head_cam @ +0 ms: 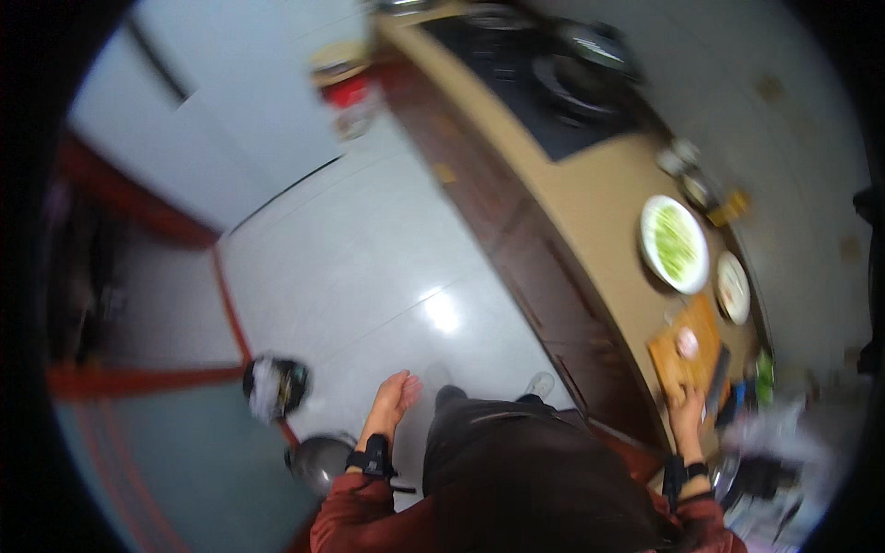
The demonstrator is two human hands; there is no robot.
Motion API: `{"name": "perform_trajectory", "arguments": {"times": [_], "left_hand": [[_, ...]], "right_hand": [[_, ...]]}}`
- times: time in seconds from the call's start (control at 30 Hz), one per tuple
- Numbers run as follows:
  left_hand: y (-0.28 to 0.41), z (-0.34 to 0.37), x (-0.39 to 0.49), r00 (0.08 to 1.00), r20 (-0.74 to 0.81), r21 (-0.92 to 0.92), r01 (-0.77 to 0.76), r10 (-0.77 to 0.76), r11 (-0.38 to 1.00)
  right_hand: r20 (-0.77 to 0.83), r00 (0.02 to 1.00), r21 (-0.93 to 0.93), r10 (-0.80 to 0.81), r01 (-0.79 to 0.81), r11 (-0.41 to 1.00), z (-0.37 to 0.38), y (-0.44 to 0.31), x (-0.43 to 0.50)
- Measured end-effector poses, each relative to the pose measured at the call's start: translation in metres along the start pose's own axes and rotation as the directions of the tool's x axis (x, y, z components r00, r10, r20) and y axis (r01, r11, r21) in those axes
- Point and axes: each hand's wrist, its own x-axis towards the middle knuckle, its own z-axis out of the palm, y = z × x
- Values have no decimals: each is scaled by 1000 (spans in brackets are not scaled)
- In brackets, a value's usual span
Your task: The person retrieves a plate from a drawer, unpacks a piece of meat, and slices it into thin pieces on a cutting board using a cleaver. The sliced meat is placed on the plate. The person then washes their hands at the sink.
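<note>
My left hand hangs over the floor, left of my body, with nothing in it and its fingers loosely extended. My right hand reaches to the near end of a wooden cutting board on the counter, its fingertips touching the wood. Blur hides whether those fingers grip anything. A small pale pink lump, perhaps meat, rests on the board. Along the board's right side lies a dark knife blade, close to my right hand. Beyond the board stands a white bowl of light green cut vegetable.
A white plate stands beside the board. Farther along the counter is a black cooktop with a pan. On the floor are a lined bin and a wok. Plastic bags clutter the right side.
</note>
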Motion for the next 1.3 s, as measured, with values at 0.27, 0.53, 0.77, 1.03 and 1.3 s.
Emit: {"name": "perform_trajectory", "arguments": {"times": [0.27,0.53,0.77,1.03,1.3], "left_hand": [[-21,295,-46,848,530,568,-365,12,738],[-186,549,-45,642,767,628,-755,14,188],[-266,618,-57,502,795,603,-712,341,-360],[-242,664,-64,-160,987,-117,-811,25,-574],[-227,636,-49,-197,955,-284,-818,-220,-501]], "right_hand": [[-54,944,34,326,-325,945,23,150,-41],[112,936,213,334,-351,912,78,249,-32],[311,813,424,492,-582,694,81,272,-20],[123,849,535,514,-493,686,44,270,-14],[389,884,575,261,-454,680,15,265,11]]}}
